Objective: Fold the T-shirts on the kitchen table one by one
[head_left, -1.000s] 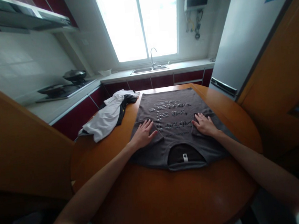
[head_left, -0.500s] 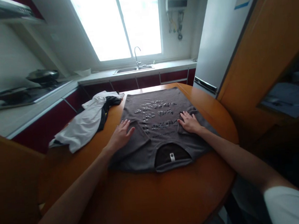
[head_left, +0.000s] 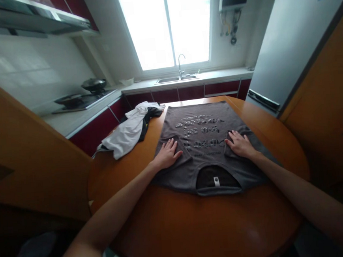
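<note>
A dark grey T-shirt (head_left: pixel 206 114) lies spread on the wooden table, its neckline toward me and a small white label inside the collar. Raised dark lettering runs across its front. Both sleeves are turned inward over the body of the shirt. My left hand (head_left: pixel 167 154) rests flat on the left sleeve with fingers spread. On the right sleeve lies my right hand (head_left: pixel 240 143), palm down, its fingers stretched out. Neither hand grips the cloth.
White and black clothes (head_left: pixel 127 132) lie heaped at the left edge of the round-ended table (head_left: pixel 208 224). Behind it stand a counter with a sink (head_left: pixel 169 80), a stove with a wok (head_left: pixel 93 85) on the left, and a fridge (head_left: pixel 286 44) on the right.
The view has swung to the left, so everything sits further right in the picture. My left hand has slid slightly inward on the sleeve; the right hand stays on its sleeve.
</note>
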`<state>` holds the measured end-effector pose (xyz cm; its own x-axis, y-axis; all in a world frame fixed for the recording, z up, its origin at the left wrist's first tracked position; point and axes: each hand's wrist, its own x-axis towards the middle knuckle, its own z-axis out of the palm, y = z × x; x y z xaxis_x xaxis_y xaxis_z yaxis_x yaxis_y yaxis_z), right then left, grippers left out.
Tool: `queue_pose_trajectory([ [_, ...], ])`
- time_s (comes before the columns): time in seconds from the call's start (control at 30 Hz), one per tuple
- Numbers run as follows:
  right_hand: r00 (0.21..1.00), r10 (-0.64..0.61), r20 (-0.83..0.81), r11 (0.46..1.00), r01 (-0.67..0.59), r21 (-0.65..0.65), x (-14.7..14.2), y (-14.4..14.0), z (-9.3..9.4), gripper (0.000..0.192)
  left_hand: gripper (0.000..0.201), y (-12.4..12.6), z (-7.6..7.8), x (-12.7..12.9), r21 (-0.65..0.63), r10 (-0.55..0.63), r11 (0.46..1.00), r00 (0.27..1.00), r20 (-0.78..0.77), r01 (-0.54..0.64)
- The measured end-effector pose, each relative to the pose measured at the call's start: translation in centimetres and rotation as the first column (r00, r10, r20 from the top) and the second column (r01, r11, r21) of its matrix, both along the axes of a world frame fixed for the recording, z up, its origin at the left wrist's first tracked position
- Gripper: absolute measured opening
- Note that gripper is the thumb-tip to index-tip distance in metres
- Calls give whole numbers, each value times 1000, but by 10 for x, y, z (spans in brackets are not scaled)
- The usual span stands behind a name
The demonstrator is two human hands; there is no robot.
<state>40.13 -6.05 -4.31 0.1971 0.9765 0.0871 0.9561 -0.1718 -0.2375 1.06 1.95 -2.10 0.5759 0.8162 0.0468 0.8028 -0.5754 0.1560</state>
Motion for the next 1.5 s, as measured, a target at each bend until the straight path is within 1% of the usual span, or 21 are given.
queue_pose_trajectory([
  [0.07,1000,-1,4,1000,0,21,-1,-2,3,68,75,-3,-1,2,-24,-4,1000,1000,22,5],
  [0.13,1000,-4,12,999,4,48,-3,-3,9,66,72,-1,3,1,-28,-22,999,996,90,25],
  [0.2,1000,18,-6,992,-17,125,-9,-2,18,62,62,7,10,-5,13,-30,1000,978,206,28],
  [0.27,997,70,-38,976,-60,210,-20,2,28,57,50,21,17,-15,97,18,994,949,314,-50],
  [0.3,993,103,-51,967,-88,240,-28,6,33,54,45,28,19,-22,134,66,984,936,345,-119],
  [0.37,985,160,-60,957,-140,252,-52,15,42,48,41,43,19,-36,167,188,951,918,349,-259],
  [0.47,948,297,-110,935,-265,237,-97,38,53,42,39,62,10,-53,139,331,915,901,279,-379],
  [0.53,940,319,-122,936,-293,194,-127,57,56,39,39,70,3,-59,144,358,905,900,250,-400],
  [0.6,941,312,-133,945,-292,148,-151,74,55,39,37,75,-2,-61,154,339,910,904,260,-385],
  [0.67,943,307,-131,949,-293,120,-170,87,52,37,33,77,-2,-60,145,303,922,903,305,-358],
  [0.73,942,312,-126,948,-299,107,-182,96,48,36,28,77,1,-57,77,298,934,879,373,-350],
  [0.87,936,322,-140,944,-307,119,-194,104,40,36,25,73,8,-52,-127,362,928,769,527,-350],
  [0.97,933,309,-183,949,-289,127,-197,107,37,34,30,68,10,-48,-179,375,923,702,606,-339],
  [1.03,928,308,-209,950,-289,119,-198,109,37,33,35,66,9,-47,-185,384,919,681,624,-349],
  [1.17,918,327,-226,945,-312,100,-200,112,38,40,39,66,6,-47,-157,372,922,692,619,-355],
  [1.27,919,315,-236,949,-303,85,-204,118,39,37,39,66,4,-48,-122,335,935,716,613,-333],
  [1.33,921,301,-246,953,-290,83,-208,123,40,36,38,66,3,-49,-120,320,942,726,608,-315],
  [1.4,919,299,-256,954,-284,92,-212,129,41,32,35,66,2,-50,-123,309,947,732,607,-298],
  [1.5,910,304,-283,953,-284,110,-217,135,44,19,30,65,4,-50,-120,302,949,734,608,-291],
])
